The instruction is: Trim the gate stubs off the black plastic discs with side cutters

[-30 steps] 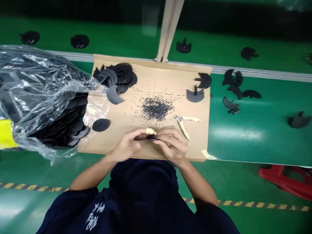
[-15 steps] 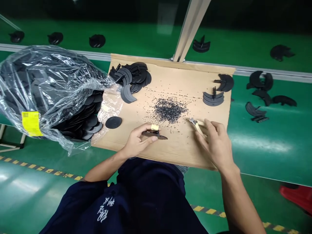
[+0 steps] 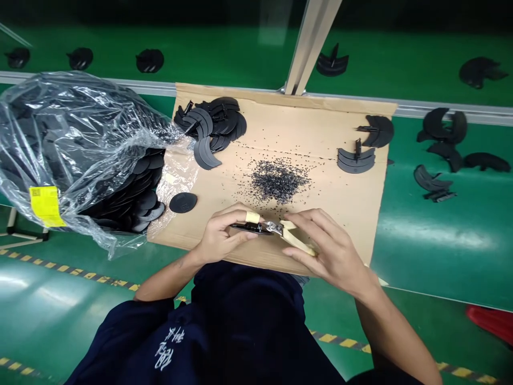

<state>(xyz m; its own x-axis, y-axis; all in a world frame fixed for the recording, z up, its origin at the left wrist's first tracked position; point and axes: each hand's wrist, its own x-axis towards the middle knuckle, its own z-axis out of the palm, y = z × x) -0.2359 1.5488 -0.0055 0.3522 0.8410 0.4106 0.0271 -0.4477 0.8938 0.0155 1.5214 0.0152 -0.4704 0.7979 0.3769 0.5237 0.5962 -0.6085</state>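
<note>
Between the thumb and fingers of my left hand [image 3: 224, 232] is a round black plastic disc [image 3: 251, 229], tilted nearly edge-on. A pale yellow wrap is on one of those fingers. My right hand [image 3: 331, 246] grips nippers [image 3: 294, 238] with cream-coloured handles, the handles spread apart. The metal jaws are at the right edge of the disc; whether they bite on it I cannot tell. Just beyond both hands lies a scatter of small black plastic bits [image 3: 278, 181]. A single black disc [image 3: 183, 202] rests flat to the left.
Cardboard [image 3: 320, 128] covers the green table. A clear plastic bag [image 3: 80, 133] full of black discs lies at left, beside a pile of black curved parts [image 3: 218, 123]. More crescent-shaped parts [image 3: 356, 160] sit at right. A metal post [image 3: 310, 48] rises behind.
My right hand has moved left with the nippers, bringing their jaws to the disc. My left hand has shifted slightly left and down, still holding the disc.
</note>
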